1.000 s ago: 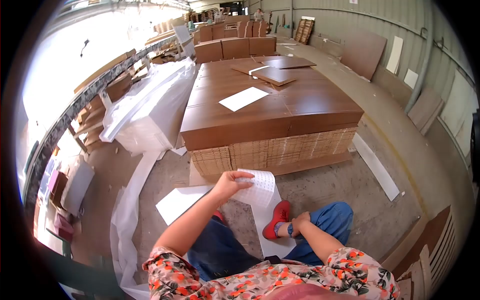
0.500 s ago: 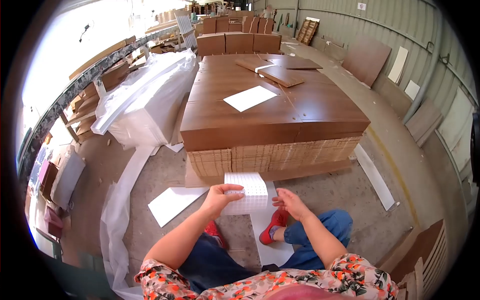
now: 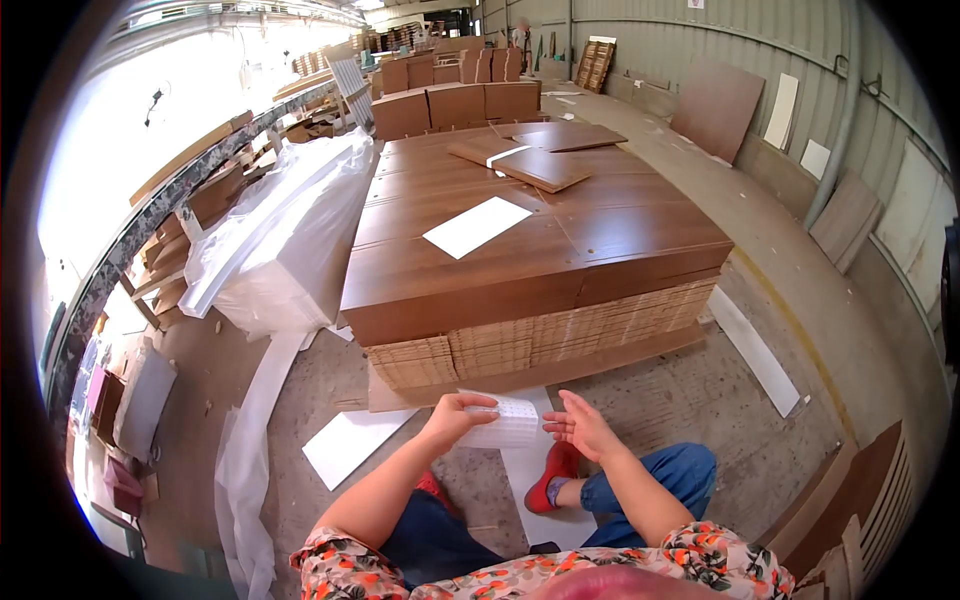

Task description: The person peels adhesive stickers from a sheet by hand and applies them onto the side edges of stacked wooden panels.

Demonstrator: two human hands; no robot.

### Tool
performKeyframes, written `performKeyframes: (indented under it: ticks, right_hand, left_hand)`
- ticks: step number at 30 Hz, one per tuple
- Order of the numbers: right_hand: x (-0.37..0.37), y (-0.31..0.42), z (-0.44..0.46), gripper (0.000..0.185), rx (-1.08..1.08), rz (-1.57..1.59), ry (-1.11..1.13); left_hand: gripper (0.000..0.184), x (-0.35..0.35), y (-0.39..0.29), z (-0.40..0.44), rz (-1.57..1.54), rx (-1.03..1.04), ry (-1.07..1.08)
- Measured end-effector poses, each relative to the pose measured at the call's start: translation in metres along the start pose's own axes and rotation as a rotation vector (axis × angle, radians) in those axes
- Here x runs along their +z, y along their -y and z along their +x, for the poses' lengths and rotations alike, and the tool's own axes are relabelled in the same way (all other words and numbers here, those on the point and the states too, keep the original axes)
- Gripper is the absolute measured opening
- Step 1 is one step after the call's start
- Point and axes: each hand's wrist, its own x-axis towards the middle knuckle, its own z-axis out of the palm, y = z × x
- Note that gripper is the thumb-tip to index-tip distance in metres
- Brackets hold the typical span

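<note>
A white sheet (image 3: 508, 424) marked with rows of small round dots, like a sheet of stickers, is in my left hand (image 3: 457, 420). My left thumb and fingers pinch it by its left edge, and the sheet curves away to the right. Just off its right edge is my right hand (image 3: 583, 427), fingers apart and palm turned toward the sheet, with nothing visible in it. Beyond both hands stands a low stack of brown wood-look panels (image 3: 440, 290), pale edges showing underneath. On its top lie a white paper sheet (image 3: 478, 227) and loose brown boards (image 3: 520, 165).
To the left, a stack wrapped in clear plastic (image 3: 285, 255) stands beside the panels. White strips (image 3: 755, 350) and a white board (image 3: 350, 445) lie on the concrete floor. Slatted boards (image 3: 850, 500) lean at lower right. A person (image 3: 521, 35) stands far back.
The view has shifted, so the panel stack sits lower in it. The dotted sheet lies flatter in my left hand. My right hand's fingers have spread and straightened.
</note>
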Motion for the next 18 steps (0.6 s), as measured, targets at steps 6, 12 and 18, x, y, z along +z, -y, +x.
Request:
performKeyframes:
  ticks: [6, 12, 18]
  right_hand:
    - [-0.025, 0.015, -0.014, 0.051, -0.033, 0.005, -0.083]
    - [-0.148, 0.044, -0.022, 0.056, -0.112, -1.746, -0.201]
    - [-0.285, 0.024, -0.053, 0.061, 0.513, -1.535, -0.430]
  left_hand:
    - [0.022, 0.033, -0.014, 0.017, 0.101, -0.067, 0.151]
    - [0.020, 0.047, -0.013, 0.026, 0.150, -0.028, 0.199]
    - [0.022, 0.048, -0.006, 0.033, 0.174, -0.069, 0.213]
